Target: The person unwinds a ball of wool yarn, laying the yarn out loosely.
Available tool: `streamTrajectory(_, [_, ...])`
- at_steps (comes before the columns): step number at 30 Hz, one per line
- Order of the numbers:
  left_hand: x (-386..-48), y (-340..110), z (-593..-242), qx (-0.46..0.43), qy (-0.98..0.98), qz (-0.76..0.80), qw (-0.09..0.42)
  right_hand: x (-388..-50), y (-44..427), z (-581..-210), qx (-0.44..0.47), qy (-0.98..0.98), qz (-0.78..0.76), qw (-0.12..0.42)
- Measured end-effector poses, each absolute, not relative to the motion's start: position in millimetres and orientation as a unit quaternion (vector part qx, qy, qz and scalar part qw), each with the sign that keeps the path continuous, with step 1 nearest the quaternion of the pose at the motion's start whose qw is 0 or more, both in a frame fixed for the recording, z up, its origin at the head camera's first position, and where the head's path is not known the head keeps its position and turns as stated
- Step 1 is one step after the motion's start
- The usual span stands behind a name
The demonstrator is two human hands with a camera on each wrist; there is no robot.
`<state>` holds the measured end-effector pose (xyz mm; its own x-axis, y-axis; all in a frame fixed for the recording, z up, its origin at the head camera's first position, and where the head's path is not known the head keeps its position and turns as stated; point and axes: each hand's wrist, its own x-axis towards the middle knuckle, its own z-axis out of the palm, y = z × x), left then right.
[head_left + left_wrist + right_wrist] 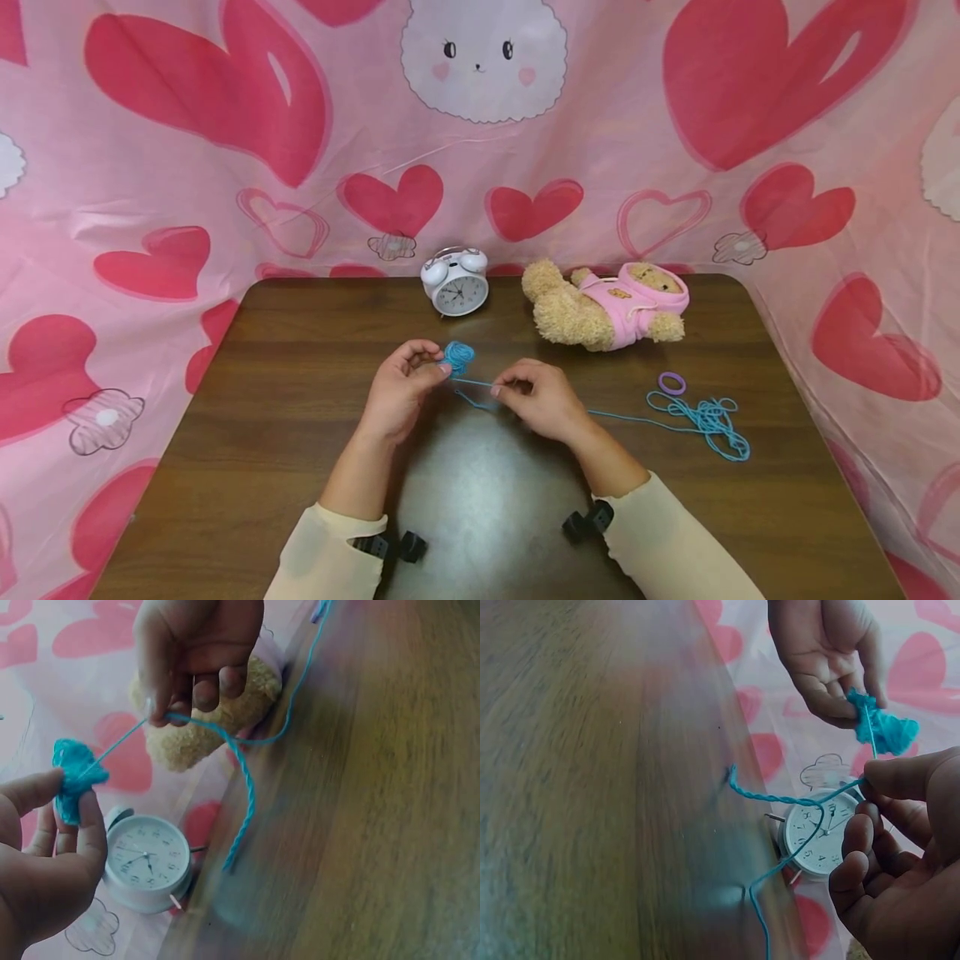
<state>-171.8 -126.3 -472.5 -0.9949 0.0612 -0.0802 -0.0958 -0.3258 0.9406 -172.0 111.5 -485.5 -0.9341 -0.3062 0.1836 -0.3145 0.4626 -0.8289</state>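
Head view: left grip [397, 393] pinches one yarn bundle [459, 356], right grip [546, 402] seemingly one strand [474, 382].

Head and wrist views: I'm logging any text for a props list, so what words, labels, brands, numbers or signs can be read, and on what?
"4", "5": on the white twin-bell alarm clock, clearest in the right wrist view; its other numerals are small or blurred.
Patch on the teddy bear's pink hoodie: too small to read.
No legible words or brand anywhere.
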Motion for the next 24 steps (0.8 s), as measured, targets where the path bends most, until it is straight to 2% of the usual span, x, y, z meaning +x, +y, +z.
streamTrajectory(24, [-172, -168, -474, -0.067, 0.585, 0.808, 0.026, -165, 163, -483, 0.153, -0.872, 0.465, 0.022])
